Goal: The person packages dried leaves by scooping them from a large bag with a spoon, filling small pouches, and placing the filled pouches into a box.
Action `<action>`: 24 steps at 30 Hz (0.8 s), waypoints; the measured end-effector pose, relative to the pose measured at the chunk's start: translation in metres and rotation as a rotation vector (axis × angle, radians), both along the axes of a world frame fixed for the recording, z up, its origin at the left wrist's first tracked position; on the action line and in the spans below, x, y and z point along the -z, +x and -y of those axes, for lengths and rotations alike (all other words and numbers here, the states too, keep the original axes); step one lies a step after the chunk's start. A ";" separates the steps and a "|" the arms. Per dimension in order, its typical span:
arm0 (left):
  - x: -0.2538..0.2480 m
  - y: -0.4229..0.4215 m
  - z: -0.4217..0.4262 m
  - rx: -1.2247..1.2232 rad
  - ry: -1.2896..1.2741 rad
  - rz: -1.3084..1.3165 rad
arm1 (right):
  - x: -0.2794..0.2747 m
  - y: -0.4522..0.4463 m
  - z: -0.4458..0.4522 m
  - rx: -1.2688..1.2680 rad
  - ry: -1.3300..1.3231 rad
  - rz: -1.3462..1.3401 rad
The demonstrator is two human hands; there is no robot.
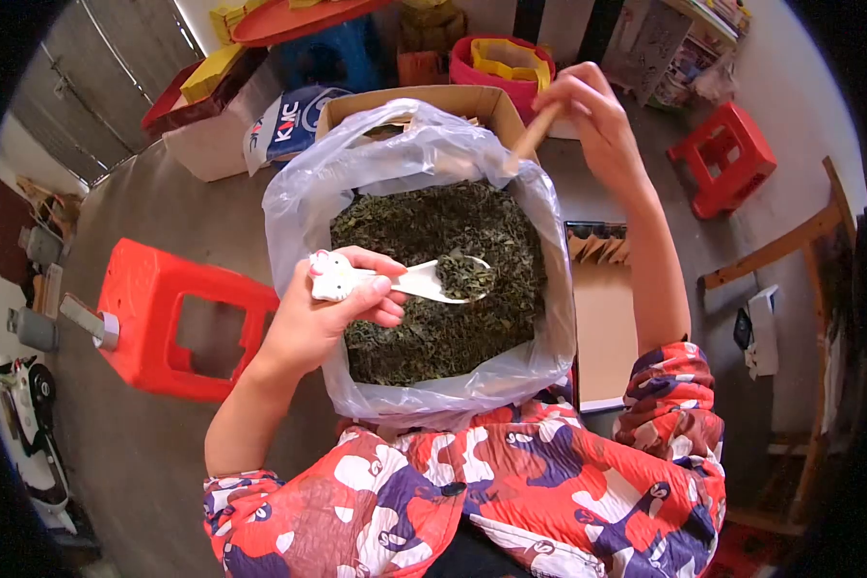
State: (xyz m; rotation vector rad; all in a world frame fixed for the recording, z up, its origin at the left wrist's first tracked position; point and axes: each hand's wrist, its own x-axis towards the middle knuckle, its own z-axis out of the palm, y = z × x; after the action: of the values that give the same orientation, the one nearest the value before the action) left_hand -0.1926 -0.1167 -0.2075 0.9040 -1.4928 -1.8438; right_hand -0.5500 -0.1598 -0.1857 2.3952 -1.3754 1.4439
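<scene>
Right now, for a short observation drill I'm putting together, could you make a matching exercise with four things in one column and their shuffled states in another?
1. White spoon
2. Plastic bag
3. Left hand
4. Right hand

A. Gripping a narrow tan item
B. Open at the top, with a broad bed of dark dried leaves inside
C. Gripping a white handle
D. Loaded with a small heap of dried leaves

Right pairs: 1-D, 2-B, 3-C, 4-A

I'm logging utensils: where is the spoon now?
In the head view, the white spoon is in the left hand, above the dark leaves in the plastic bag.
</scene>
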 end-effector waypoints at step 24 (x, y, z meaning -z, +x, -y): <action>0.070 0.031 -0.037 -0.575 -0.192 -0.172 | 0.073 0.076 -0.129 0.150 0.458 0.026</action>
State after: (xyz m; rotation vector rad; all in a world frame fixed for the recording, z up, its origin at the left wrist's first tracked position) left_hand -0.1618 -0.0802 -0.2774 0.9325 -1.1278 -1.3006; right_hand -0.4735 -0.0303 -0.2586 2.4428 -2.0328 1.2345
